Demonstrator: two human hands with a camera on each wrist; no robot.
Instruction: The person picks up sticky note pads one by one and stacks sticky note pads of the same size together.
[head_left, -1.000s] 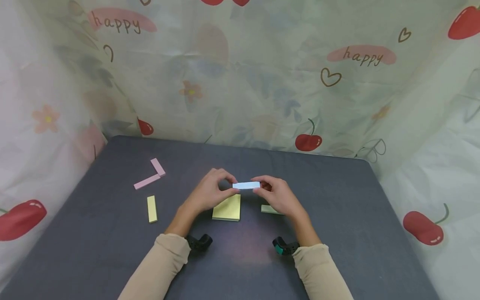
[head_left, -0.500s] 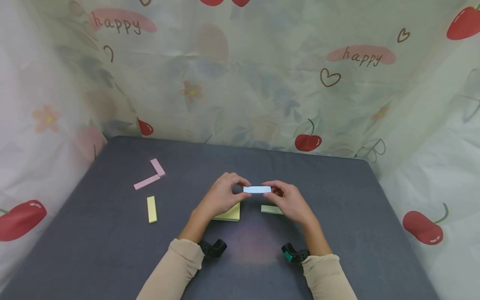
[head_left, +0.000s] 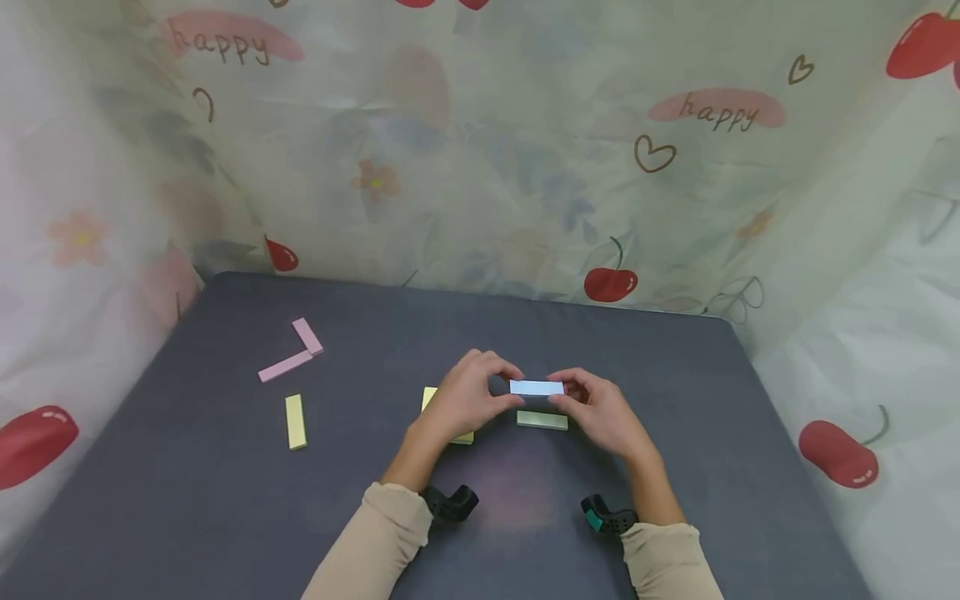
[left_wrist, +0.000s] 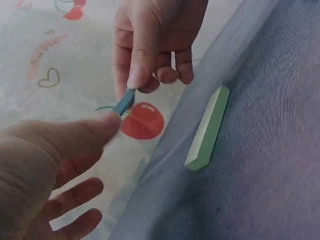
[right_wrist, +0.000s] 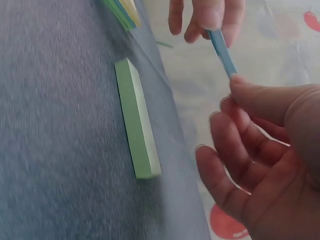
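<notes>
A light blue sticky-note strip pad is held level in the air by its two ends. My left hand pinches its left end between thumb and fingers, and my right hand pinches the right end the same way. Just below it in the head view, a pale green strip pad lies flat on the dark table. Both wrist views show this green pad apart from the blue one. A square yellow sticky-note stack is partly hidden behind my left hand; its edge shows coloured layers in the right wrist view.
Two pink strip pads meet in an angle at the table's left. Nearer to me lies a yellow strip pad. Printed curtain hangs behind and beside the dark tabletop. A black wrist camera sits on each wrist.
Both hands have carried the blue strip pad rightward and slightly toward me, from behind the yellow stack to just beyond the green pad. My left hand now overlaps the yellow stack.
</notes>
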